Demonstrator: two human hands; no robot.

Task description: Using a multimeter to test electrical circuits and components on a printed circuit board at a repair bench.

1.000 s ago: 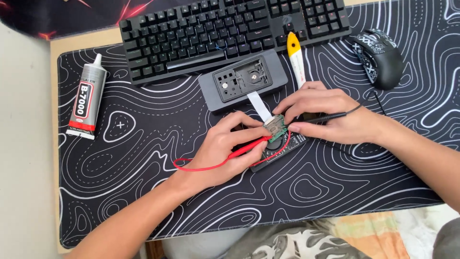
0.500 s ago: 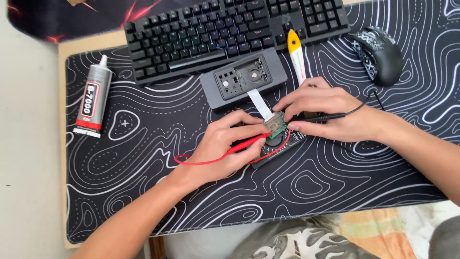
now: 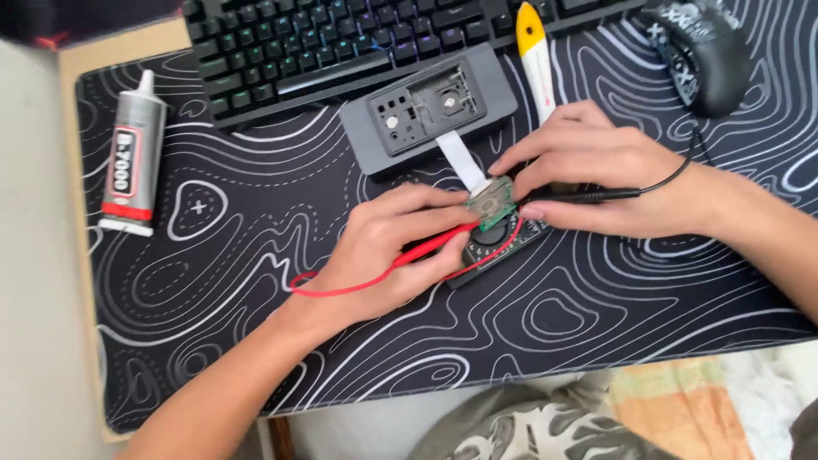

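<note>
A small green board (image 3: 492, 202) lay near the middle of the mat (image 3: 256, 281), just in front of the grey housing (image 3: 429, 106) and joined to it by a white ribbon (image 3: 461, 158) running back toward the keyboard (image 3: 341, 43). Both hands met over it from opposite sides. The left hand (image 3: 388, 251) came from the near-left, fingers closed on a red probe (image 3: 434, 247) whose long axis pointed up and right at the board, its red lead (image 3: 341, 288) looping behind. The right hand (image 3: 596, 170) reached in from the right edge, fingers pinched on a black probe (image 3: 588, 196) lying almost level and aimed left at the board's right side. Whether either tip touched the board could not be told. A black meter (image 3: 494, 243) sat just under the board, partly hidden. A glue tube (image 3: 129, 158) lay well apart near the mat's left edge, a mouse (image 3: 699, 51) at the far-right corner.
</note>
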